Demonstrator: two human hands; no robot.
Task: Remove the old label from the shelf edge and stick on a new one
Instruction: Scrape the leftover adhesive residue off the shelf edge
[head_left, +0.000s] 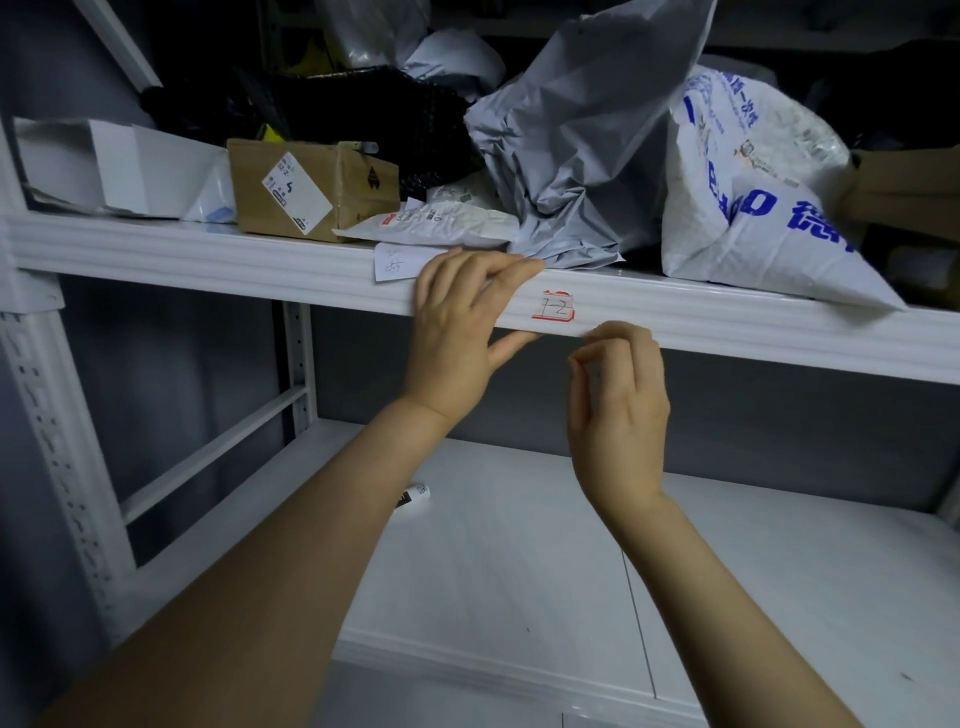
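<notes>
J: White steel rack (31, 415), dim storeroom, upper shelf loaded, lower shelf (519, 545) beneath. Work is on the upper shelf edge (727, 332). What's up top?

R: Far right, a white bag (737, 208) with blue print, its corner overhanging the edge. In the middle, a crumpled grey mailer (582, 145). To the left, a cardboard box (291, 192), flaps closed, shipping sticker on it. All shut, contents hidden.

J: Hands?

R: First the left hand (462, 332): fingers straight along the top of the edge, thumb stretched under the lip, gripping nothing. My read is that it's bracing on the beam just left of the work spot. Then the right hand (618, 410), just below and right of the label: fingers curled, thumb and forefinger tips together at the lower lip. Can't tell what's between them, if anything. Could be clear tape or a corner.

J: Label itself?

R: The label (554, 306) is red-bordered with "7-2" handwritten, stuck on the edge between the two hands. Old or new, can't tell. A paper slip (400, 262) hangs over the edge beside the left hand. A marker-like tube (415, 496) lies on the lower shelf by the left forearm, probably parked within reach.
</notes>
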